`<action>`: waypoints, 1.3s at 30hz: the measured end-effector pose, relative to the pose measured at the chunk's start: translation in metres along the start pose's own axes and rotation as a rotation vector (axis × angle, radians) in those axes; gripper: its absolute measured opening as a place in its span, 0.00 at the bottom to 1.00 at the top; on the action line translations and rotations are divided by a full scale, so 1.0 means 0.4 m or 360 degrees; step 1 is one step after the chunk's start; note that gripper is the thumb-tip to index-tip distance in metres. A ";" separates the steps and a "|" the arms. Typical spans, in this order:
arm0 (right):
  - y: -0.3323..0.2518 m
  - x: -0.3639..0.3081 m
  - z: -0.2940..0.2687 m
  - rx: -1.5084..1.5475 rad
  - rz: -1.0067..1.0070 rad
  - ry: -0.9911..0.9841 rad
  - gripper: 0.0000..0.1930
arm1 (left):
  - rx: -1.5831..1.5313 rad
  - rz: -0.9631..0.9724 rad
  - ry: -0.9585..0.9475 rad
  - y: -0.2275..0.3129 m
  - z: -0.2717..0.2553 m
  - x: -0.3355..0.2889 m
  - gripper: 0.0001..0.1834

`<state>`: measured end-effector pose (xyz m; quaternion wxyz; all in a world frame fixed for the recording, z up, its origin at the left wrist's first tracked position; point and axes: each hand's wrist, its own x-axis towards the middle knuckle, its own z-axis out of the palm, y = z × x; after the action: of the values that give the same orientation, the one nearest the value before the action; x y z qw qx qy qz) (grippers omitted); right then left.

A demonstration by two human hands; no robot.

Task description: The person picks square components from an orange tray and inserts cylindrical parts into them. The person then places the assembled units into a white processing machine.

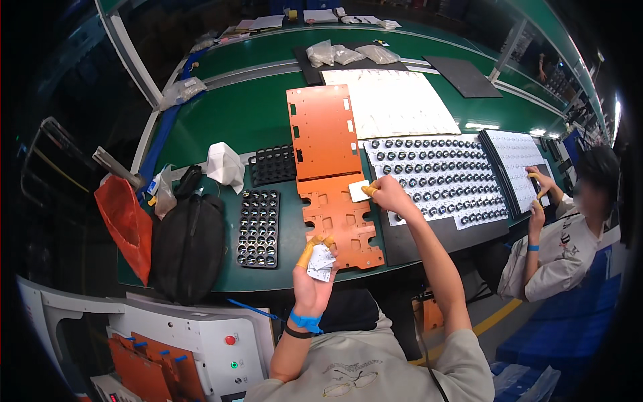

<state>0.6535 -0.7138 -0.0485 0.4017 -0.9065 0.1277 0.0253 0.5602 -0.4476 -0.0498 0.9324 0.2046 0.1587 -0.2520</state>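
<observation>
My left hand (313,268), with orange finger cots and a blue wrist strap, is raised over the table's front edge and grips a small white perforated panel (322,261). My right hand (387,194) reaches forward and pinches a small white card (358,191) at the seam between the orange cut-out plate (338,224) and the white tray of small round parts (435,177). A long orange board (323,130) lies just beyond the plate.
Two black part trays (259,228) (273,164) lie left of the orange plate, beside a black bag (187,244) and a red bag (125,221). A large white sheet (395,100) lies further back. A seated person (562,248) works at the right over another white tray (519,157).
</observation>
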 end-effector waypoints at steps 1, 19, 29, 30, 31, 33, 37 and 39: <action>0.011 0.014 0.001 0.0063 0.0051 -0.0125 0.21 | -0.0002 -0.0005 -0.0049 0.002 -0.008 -0.002 0.18; -0.084 0.037 0.000 -0.0878 -0.0146 0.0003 0.09 | -0.0216 0.0079 -0.0003 0.058 -0.009 -0.077 0.20; -0.391 0.047 0.372 -0.0318 -0.1205 0.0139 0.16 | -0.0270 0.0204 -0.0038 0.126 -0.100 -0.118 0.21; -0.398 0.071 0.414 -0.0322 -0.1269 0.0213 0.16 | -0.0304 0.0190 -0.0029 0.131 -0.101 -0.122 0.20; -0.405 0.092 0.447 -0.0384 -0.1276 0.0277 0.15 | -0.0380 0.0153 0.0006 0.136 -0.093 -0.132 0.20; -0.411 0.123 0.493 -0.0403 -0.1255 0.0278 0.15 | -0.0452 0.0063 -0.0045 0.143 -0.116 -0.138 0.20; -0.411 0.173 0.531 -0.0513 -0.1264 0.0291 0.12 | -0.0208 0.0039 -0.0197 0.152 -0.129 -0.139 0.21; -0.412 0.167 0.527 -0.0508 -0.1278 0.0295 0.11 | -0.0049 0.0114 -0.0073 0.140 -0.113 -0.140 0.22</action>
<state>0.7714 -0.4667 -0.0817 0.2214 -0.9334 -0.2046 -0.1948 0.5354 -0.3597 -0.0496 0.9473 0.1899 0.1336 -0.2206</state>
